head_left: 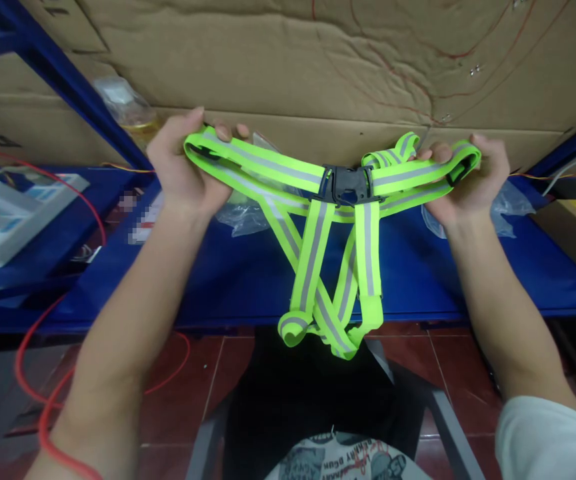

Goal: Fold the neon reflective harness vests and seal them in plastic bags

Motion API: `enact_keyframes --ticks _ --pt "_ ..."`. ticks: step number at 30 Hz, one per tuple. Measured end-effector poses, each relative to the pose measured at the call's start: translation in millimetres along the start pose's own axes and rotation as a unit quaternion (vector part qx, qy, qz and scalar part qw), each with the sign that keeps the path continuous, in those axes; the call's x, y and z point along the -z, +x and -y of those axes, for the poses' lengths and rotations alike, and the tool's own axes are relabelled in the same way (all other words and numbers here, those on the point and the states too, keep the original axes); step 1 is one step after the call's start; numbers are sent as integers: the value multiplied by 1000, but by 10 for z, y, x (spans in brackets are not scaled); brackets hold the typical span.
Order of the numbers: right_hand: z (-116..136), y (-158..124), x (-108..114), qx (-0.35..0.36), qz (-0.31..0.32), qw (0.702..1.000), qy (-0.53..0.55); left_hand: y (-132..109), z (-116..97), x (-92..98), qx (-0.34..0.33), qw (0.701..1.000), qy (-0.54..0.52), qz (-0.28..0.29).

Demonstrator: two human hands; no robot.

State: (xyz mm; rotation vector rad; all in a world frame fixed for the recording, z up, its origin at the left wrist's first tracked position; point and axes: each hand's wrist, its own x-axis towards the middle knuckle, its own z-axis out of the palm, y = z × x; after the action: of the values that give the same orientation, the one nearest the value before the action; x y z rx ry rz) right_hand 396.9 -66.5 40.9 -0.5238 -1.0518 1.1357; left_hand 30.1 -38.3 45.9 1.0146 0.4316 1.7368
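Printed shirt cloth, its lettering cut off by the bottom edge, lies nearest, beyond which a neon-yellow reflective harness hangs stretched above the blue tabletop. Left hand and right hand each grip one end of its looped belt, some fingers hidden behind the straps, with a black buckle midway between them. Crumpled clear plastic is partly covered by the right hand, and a pixelated patch at left is unreadable.
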Motion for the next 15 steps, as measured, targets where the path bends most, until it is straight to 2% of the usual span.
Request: enact_keyframes --ticks 3,8,12,15 --pt "40 -37 26 12 29 1000 3 -80 -29 -65 12 999 -3 41" --pt "82 -123 -2 -49 104 991 -64 -219 -20 -206 26 991 -28 127" --pt "-29 -137 -98 -57 98 989 -100 -269 32 -245 37 986 -13 161" --pt "-158 -153 -190 -52 68 986 -146 -302 60 -257 56 978 90 180"
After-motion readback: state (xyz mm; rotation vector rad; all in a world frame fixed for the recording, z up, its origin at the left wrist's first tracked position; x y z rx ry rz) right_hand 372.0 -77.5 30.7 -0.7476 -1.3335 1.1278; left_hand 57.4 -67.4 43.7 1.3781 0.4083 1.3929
